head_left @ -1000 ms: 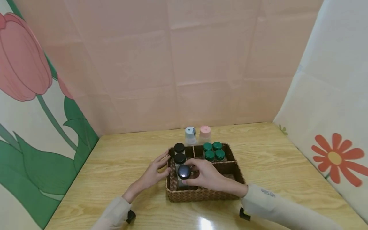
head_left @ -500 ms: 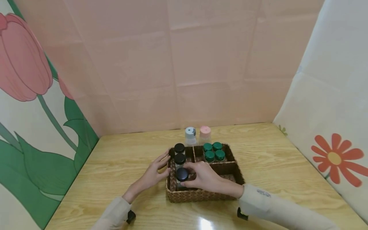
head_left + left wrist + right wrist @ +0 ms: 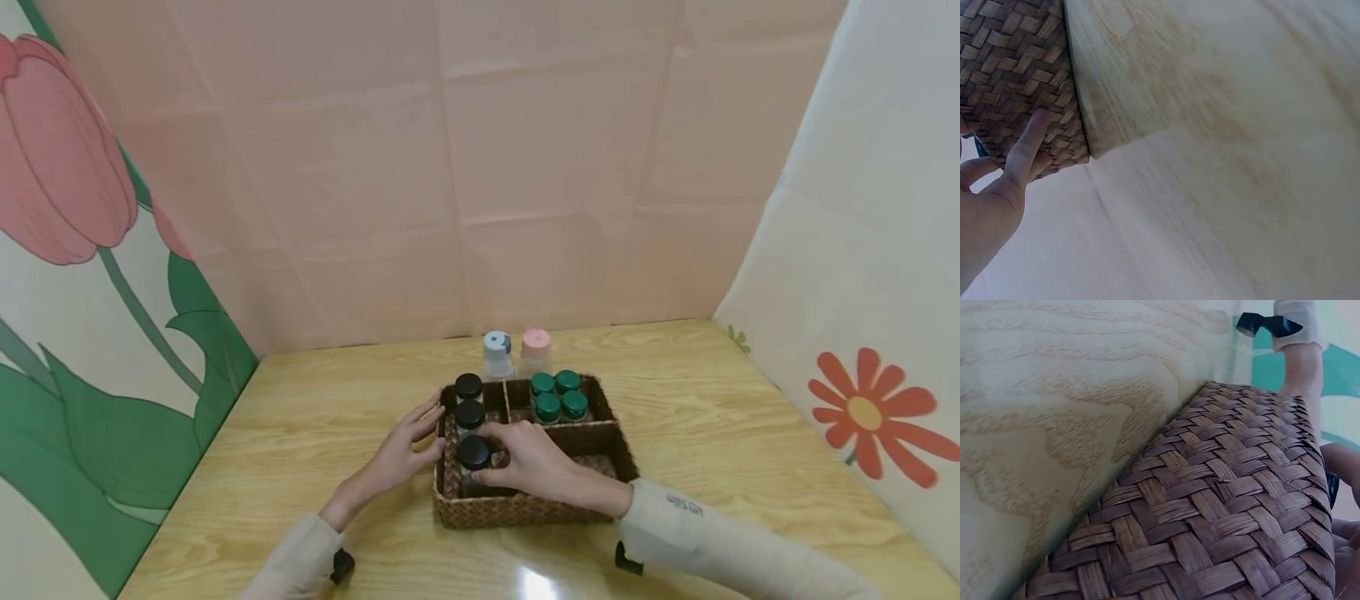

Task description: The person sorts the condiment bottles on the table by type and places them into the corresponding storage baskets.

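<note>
My right hand [image 3: 536, 458] pinches a clear jar with a black lid [image 3: 474, 452] between thumb and fingers, at the front of the basket's left compartment. Behind it in the same row stand two more black-lidded jars [image 3: 470, 413], upright. The woven brown basket [image 3: 480, 512] is split by dividers into compartments. Against its left side rests my left hand [image 3: 401, 454], fingers extended; in the left wrist view a fingertip lies on the woven wall [image 3: 1016, 69]. The right wrist view shows mostly the basket's outer wall [image 3: 1210, 506], with part of the right hand [image 3: 1344, 481] at the edge.
Several green-lidded jars [image 3: 558, 396] fill the basket's back right compartment. Behind the basket stand a bottle with a light blue cap [image 3: 497, 348] and one with a pink cap [image 3: 536, 346]. The wooden table [image 3: 322, 400] meets a pink backdrop [image 3: 375, 208] at the back.
The jar in my right hand has moved slightly left and its tilted lid has levelled as it settled into the row. The left hand stays in place.
</note>
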Demonstrator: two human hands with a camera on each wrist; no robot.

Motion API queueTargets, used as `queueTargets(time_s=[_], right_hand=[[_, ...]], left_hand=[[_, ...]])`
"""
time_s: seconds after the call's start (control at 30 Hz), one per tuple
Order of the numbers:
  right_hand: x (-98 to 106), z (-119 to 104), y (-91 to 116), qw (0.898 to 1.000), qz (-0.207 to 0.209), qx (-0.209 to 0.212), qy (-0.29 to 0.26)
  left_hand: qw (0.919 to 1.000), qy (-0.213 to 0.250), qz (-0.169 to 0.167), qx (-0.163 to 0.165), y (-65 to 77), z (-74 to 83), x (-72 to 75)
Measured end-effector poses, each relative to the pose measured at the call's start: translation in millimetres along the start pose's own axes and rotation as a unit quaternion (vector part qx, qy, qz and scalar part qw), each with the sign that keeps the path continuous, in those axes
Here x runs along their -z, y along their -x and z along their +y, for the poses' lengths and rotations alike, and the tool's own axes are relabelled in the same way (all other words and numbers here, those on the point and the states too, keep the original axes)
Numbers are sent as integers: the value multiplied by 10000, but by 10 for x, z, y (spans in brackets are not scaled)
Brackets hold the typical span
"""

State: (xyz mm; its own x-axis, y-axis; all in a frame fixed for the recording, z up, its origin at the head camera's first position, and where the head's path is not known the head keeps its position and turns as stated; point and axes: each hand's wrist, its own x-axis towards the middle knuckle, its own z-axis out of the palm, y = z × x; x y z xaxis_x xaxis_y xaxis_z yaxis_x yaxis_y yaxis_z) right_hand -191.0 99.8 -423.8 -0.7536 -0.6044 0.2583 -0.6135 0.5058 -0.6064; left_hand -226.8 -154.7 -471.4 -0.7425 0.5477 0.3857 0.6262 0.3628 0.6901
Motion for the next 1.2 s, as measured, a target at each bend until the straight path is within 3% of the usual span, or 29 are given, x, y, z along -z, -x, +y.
queueTargets(time_s=[0.23,0.67,0.93,1.2], right_hand=[[12,-40,-5,9996,-175,-196,33],[48,-36,3,9991,-382,-80,-150],[75,-42,17,9977,-453,-83,-488],[109,-41,35,9976,-423,-156,-535]], left_hand=[[9999,70,-69,60,-9,29,10],[9998,177,47,2,-8,28,0],[9998,158,75,-95,-20,397,97],[9996,239,58,-101,-24,397,103]])
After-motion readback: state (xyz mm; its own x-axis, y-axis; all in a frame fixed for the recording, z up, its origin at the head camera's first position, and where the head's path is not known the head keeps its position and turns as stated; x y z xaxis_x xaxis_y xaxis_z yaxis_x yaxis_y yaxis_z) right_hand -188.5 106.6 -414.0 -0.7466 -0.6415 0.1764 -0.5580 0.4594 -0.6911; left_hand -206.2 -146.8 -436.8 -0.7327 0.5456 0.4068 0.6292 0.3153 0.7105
